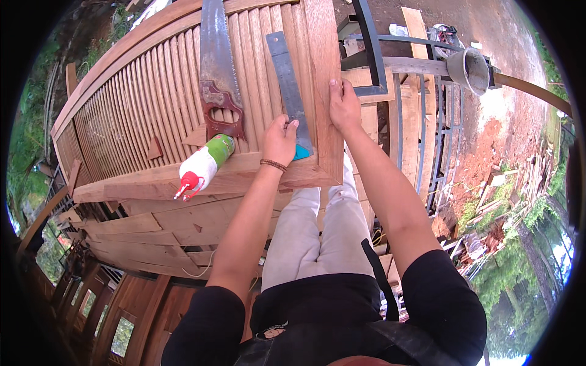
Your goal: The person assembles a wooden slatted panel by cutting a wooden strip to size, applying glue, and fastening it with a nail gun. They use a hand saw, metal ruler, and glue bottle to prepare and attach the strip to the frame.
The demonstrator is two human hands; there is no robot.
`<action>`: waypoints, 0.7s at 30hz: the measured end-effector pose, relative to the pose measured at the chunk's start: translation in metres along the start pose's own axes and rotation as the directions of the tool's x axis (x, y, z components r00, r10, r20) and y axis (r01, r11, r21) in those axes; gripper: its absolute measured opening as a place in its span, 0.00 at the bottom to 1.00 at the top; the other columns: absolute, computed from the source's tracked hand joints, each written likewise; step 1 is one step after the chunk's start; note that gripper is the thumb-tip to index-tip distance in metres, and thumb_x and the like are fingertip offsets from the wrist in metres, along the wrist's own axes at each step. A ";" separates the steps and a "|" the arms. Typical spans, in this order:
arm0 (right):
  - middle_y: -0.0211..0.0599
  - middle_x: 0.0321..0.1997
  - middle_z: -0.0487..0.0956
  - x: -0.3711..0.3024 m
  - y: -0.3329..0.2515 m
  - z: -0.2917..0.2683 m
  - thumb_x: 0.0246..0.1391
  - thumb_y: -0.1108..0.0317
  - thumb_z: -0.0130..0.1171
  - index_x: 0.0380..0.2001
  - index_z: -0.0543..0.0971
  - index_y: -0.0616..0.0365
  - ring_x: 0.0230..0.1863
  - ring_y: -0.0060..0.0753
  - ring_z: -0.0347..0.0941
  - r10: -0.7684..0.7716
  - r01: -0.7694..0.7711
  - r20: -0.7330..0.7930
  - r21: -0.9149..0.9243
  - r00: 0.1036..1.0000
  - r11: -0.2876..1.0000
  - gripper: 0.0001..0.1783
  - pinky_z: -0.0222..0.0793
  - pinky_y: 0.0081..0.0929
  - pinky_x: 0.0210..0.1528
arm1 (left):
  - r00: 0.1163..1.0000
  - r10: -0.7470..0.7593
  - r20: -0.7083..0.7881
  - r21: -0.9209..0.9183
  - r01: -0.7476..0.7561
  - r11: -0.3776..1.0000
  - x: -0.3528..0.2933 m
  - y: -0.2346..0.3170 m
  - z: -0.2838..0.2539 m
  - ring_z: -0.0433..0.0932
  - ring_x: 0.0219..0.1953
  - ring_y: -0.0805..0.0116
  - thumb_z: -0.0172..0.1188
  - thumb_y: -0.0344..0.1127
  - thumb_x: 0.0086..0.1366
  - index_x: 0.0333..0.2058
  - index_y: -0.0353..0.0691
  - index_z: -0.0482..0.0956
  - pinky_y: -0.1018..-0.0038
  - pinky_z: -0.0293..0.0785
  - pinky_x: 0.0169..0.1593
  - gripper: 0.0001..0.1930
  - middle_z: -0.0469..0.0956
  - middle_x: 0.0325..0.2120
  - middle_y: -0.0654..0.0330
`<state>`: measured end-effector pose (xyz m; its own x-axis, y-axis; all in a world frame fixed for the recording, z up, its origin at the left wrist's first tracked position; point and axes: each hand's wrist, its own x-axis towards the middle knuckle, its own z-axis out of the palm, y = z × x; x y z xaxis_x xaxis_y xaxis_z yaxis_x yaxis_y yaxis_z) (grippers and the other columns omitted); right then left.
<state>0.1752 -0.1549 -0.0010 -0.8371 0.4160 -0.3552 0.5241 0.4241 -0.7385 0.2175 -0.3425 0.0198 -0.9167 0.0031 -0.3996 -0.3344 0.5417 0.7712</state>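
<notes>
A slatted wooden shutter panel (pixel 321 79) with a broad frame lies in front of me. Along its right side rests a try square (pixel 287 79), a long steel blade with a teal handle near the bottom corner. My left hand (pixel 280 141) is closed at the blade's lower part, thumb and forefinger pinched at its edge. My right hand (pixel 345 107) grips the frame's right edge, thumb on top and the other fingers partly hidden. Left of the square lies a handsaw (pixel 223 91) with a reddish-brown handle. A white and green glue bottle (pixel 207 161) with a red cap lies below that handle.
Small triangular wood offcuts (pixel 154 148) lie on the slats. Beyond the panel's right edge are a dark metal frame (pixel 368 49), planks (pixel 412 122) and a grey bucket (pixel 469 70). Wide boards (pixel 140 226) extend below the panel, with a thin cord (pixel 207 266) across them.
</notes>
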 end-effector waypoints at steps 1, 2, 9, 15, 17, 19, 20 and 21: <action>0.62 0.44 0.81 -0.001 0.000 -0.001 0.65 0.41 0.46 0.56 0.72 0.63 0.49 0.63 0.77 0.014 -0.014 -0.004 -0.010 1.000 1.000 0.34 0.69 0.49 0.54 | 0.999 0.036 -0.007 0.048 -0.035 0.998 -0.002 0.002 0.005 0.75 0.26 0.70 0.62 0.34 0.66 0.38 0.31 0.78 0.73 0.73 0.34 0.10 0.78 0.24 0.56; 0.62 0.44 0.81 -0.002 0.001 -0.001 0.65 0.41 0.47 0.55 0.73 0.63 0.49 0.62 0.77 0.027 -0.027 -0.008 -0.019 1.000 0.999 0.34 0.69 0.49 0.53 | 0.997 0.073 -0.012 0.096 -0.071 0.993 -0.003 0.004 0.008 0.76 0.26 0.70 0.61 0.33 0.67 0.38 0.31 0.78 0.73 0.73 0.34 0.09 0.78 0.24 0.56; 0.53 0.39 0.82 -0.005 -0.007 -0.003 0.64 0.39 0.48 0.57 0.72 0.59 0.45 0.55 0.79 0.056 -0.055 -0.015 0.028 0.998 0.998 0.35 0.70 0.45 0.50 | 0.994 0.048 0.096 0.031 -0.051 0.998 -0.009 0.004 0.004 0.78 0.29 0.68 0.63 0.34 0.66 0.41 0.30 0.79 0.72 0.74 0.35 0.12 0.81 0.27 0.52; 0.51 0.40 0.82 -0.007 -0.009 -0.004 0.63 0.37 0.48 0.58 0.72 0.57 0.45 0.54 0.79 0.090 -0.090 -0.003 -0.010 0.996 0.996 0.36 0.70 0.44 0.51 | 0.996 0.026 0.088 0.054 -0.031 0.998 -0.023 0.003 0.009 0.81 0.32 0.69 0.66 0.32 0.64 0.44 0.27 0.79 0.73 0.78 0.40 0.15 0.83 0.31 0.53; 0.51 0.40 0.82 -0.006 -0.010 -0.004 0.63 0.36 0.48 0.58 0.71 0.57 0.45 0.54 0.79 0.101 -0.101 -0.010 -0.002 0.995 0.995 0.36 0.70 0.45 0.51 | 0.998 -0.005 0.061 0.052 0.002 0.999 -0.025 0.006 0.011 0.82 0.33 0.70 0.67 0.31 0.63 0.44 0.27 0.79 0.73 0.78 0.41 0.15 0.83 0.32 0.54; 0.50 0.40 0.82 -0.005 -0.009 -0.004 0.63 0.36 0.48 0.59 0.71 0.57 0.45 0.54 0.79 0.098 -0.098 -0.005 -0.011 0.995 0.995 0.37 0.70 0.45 0.51 | 0.999 -0.014 0.051 0.018 0.014 1.000 -0.025 0.007 0.011 0.82 0.34 0.70 0.67 0.31 0.62 0.44 0.27 0.79 0.73 0.78 0.41 0.15 0.83 0.32 0.53; 0.50 0.41 0.82 -0.005 -0.009 -0.004 0.62 0.36 0.48 0.59 0.71 0.57 0.46 0.54 0.79 0.097 -0.097 -0.002 -0.015 0.995 0.995 0.37 0.70 0.45 0.51 | 0.999 -0.019 0.045 0.000 0.019 1.000 -0.025 0.006 0.012 0.82 0.34 0.70 0.67 0.31 0.62 0.45 0.27 0.79 0.74 0.78 0.42 0.16 0.83 0.32 0.53; 0.50 0.41 0.82 -0.005 -0.009 -0.004 0.62 0.36 0.48 0.59 0.71 0.57 0.46 0.54 0.79 0.101 -0.101 -0.004 -0.014 0.995 0.995 0.37 0.70 0.45 0.51 | 0.999 -0.025 0.040 -0.003 0.025 1.000 -0.026 0.006 0.013 0.82 0.34 0.70 0.67 0.31 0.62 0.45 0.27 0.79 0.74 0.78 0.41 0.16 0.83 0.32 0.53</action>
<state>0.1758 -0.1573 0.0097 -0.7794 0.4602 -0.4251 0.6078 0.3909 -0.6912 0.2422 -0.3287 0.0286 -0.8986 0.0237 -0.4381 -0.3576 0.5389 0.7627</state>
